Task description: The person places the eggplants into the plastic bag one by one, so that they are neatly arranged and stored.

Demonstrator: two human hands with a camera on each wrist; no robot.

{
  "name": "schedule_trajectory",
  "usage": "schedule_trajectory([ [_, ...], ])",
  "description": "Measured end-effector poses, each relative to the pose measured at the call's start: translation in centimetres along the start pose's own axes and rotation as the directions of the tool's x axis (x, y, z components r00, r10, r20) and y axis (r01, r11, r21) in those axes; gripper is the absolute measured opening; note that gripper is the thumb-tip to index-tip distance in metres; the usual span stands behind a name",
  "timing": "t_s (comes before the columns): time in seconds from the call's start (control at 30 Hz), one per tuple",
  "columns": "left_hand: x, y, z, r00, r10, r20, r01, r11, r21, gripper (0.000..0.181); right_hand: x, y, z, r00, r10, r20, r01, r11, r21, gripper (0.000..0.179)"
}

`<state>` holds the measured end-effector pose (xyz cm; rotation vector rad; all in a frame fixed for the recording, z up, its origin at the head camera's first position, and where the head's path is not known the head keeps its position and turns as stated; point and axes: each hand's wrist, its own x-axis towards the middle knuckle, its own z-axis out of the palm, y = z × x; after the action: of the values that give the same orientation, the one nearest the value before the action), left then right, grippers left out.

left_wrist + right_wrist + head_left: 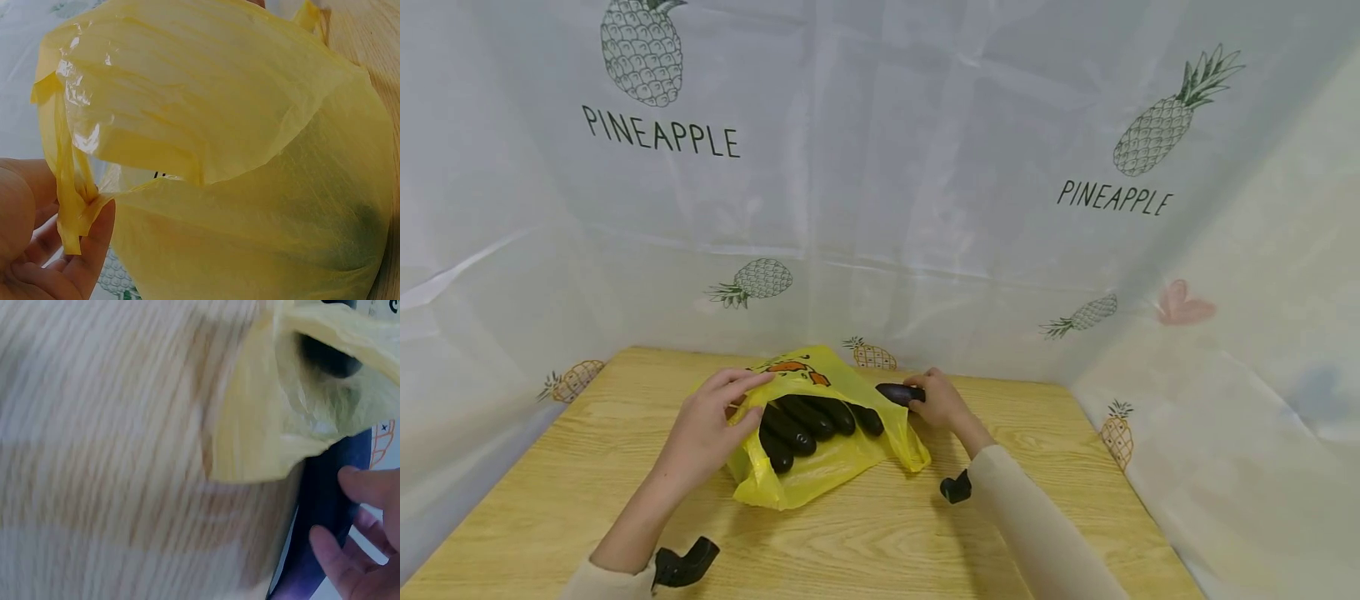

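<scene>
A yellow plastic bag [842,465] lies on its side on the table with its mouth toward me. Several dark eggplants [808,417] lie side by side inside it. At the bag's left edge my left hand [707,425] pinches the plastic; in the left wrist view a twisted yellow handle [70,212] runs between its fingers. My right hand [942,402] grips another dark eggplant [897,393] just right of the bag. Seen from the right wrist, thumb and fingers hold that eggplant [322,500], and the bag's edge covers its far end.
The wooden table [1037,467] extends on both sides of the bag. A pale curtain [925,208] printed with pineapples hangs around its back and sides. Black wrist mounts [685,563] sit near both sleeves.
</scene>
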<state>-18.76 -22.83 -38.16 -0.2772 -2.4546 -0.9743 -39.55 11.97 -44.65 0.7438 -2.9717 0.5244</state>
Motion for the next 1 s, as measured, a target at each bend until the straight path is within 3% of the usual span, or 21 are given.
schedule_trajectory([
  [0.2,0.1,0.0,0.1,1.000,0.009,-0.001,-0.009,1.000,-0.003,0.049,-0.7,1.7,-1.2,1.000,0.021,0.008,-0.020,1.000,-0.007,0.034],
  [0.47,0.2,0.0,0.1,1.000,0.008,0.001,-0.008,1.000,0.006,0.049,-1.9,3.7,-2.2,0.999,0.025,0.019,-0.026,0.998,0.055,0.026],
  [0.73,0.1,-0.1,0.0,1.000,-0.003,0.004,0.002,1.000,0.011,0.049,-3.2,4.7,-2.3,0.997,-0.069,-0.020,0.069,0.997,0.025,0.018],
  [1.0,0.1,0.0,0.0,1.000,-0.005,0.004,0.005,1.000,0.004,0.050,-5.3,4.5,-1.8,0.980,-0.191,-0.062,0.192,0.981,0.003,0.011],
])
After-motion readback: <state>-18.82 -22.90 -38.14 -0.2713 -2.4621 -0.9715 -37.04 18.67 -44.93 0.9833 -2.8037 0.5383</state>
